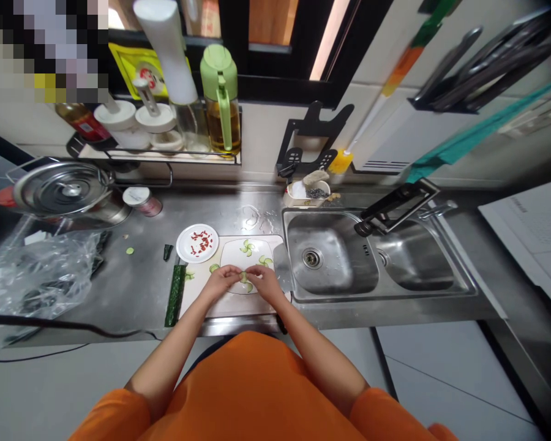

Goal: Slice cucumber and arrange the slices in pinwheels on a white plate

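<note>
Left hand [223, 280] and right hand [263, 283] pinch green cucumber slice [243, 277] near white square plate's [232, 252] front edge; red bottle label [93, 127] illegible.

I can make out no word or number from here. The dark bottle [85, 122] on my left wears a red label, the yellow packet [143, 73] a round red-and-white emblem, the lidded tub [149, 207] a pinkish wrap; small grey print marks the white panel [528, 226]. All too blurred to read.
</note>
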Tool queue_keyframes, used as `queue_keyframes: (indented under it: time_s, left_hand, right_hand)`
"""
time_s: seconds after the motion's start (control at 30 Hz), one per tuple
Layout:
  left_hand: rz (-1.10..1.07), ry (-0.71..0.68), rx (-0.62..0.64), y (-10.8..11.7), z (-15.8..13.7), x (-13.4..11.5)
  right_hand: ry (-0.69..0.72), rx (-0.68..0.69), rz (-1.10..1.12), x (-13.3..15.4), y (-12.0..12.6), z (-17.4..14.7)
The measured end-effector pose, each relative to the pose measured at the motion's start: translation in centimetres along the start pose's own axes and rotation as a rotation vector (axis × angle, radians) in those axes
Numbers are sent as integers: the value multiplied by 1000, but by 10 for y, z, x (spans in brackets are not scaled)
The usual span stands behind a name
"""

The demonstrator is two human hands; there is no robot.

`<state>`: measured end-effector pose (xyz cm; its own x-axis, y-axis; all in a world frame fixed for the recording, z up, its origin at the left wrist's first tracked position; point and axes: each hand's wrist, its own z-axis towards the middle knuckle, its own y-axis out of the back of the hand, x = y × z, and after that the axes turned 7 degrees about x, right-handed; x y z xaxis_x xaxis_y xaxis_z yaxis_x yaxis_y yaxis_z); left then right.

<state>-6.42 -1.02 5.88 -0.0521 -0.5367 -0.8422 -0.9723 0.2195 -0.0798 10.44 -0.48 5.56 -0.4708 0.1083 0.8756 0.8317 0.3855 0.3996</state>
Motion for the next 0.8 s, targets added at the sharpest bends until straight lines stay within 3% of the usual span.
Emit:
queue_keyframes:
  time_s: [0.2, 0.3, 0.4, 0.6, 0.8]
  left_hand:
    - [-300, 189, 28, -8, 3, 6]
    - [-454, 344, 90, -11, 3, 8]
    - [-585, 412, 152, -12, 3, 8]
    - [-671, 379, 139, -5, 7, 2]
    - [-438, 235, -16, -3, 6, 4]
  right_hand:
    - [-24, 25, 144, 2, 10, 1]
    - [-5, 65, 192, 4, 15, 1]
    - [20, 100, 207, 6, 18, 2]
    - [8, 162, 139, 6, 25, 5]
    - [-48, 215, -7, 3, 28, 13]
